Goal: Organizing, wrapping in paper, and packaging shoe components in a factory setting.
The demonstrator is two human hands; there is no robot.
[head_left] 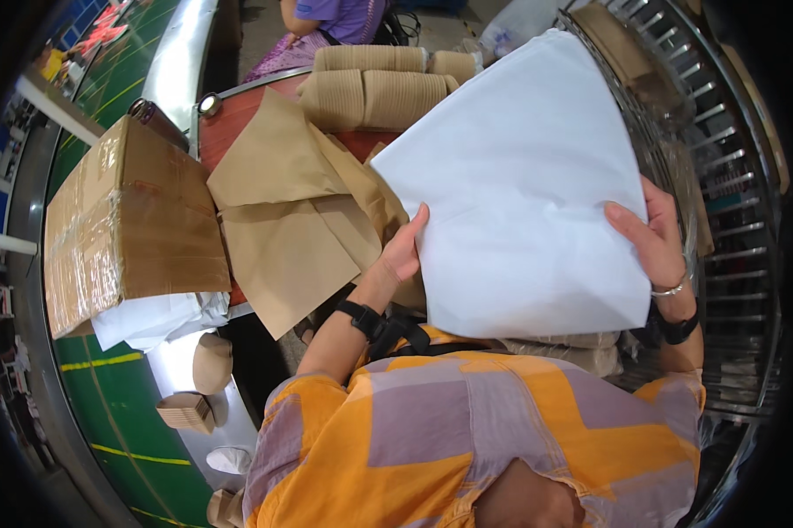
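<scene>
A large white sheet of paper (528, 185) is stretched out in front of my body, between both hands. My left hand (405, 245) pinches its left edge, with the thumb on top and the other fingers hidden beneath. My right hand (656, 233) grips the right edge in the same way, its thumb lying on the paper. Whether the white paper is one layer or more, I cannot tell. To the left of it, creased brown paper sheets (282, 238) lie loosely overlapped, close to my left hand.
A taped cardboard box (150, 220) stands at the left, with white papers (154, 319) under its flap. Rows of nested brown paper containers (379, 97) lie on the red table (233, 114). A metal rack (730, 211) runs along the right. A person in purple (343, 22) sits beyond.
</scene>
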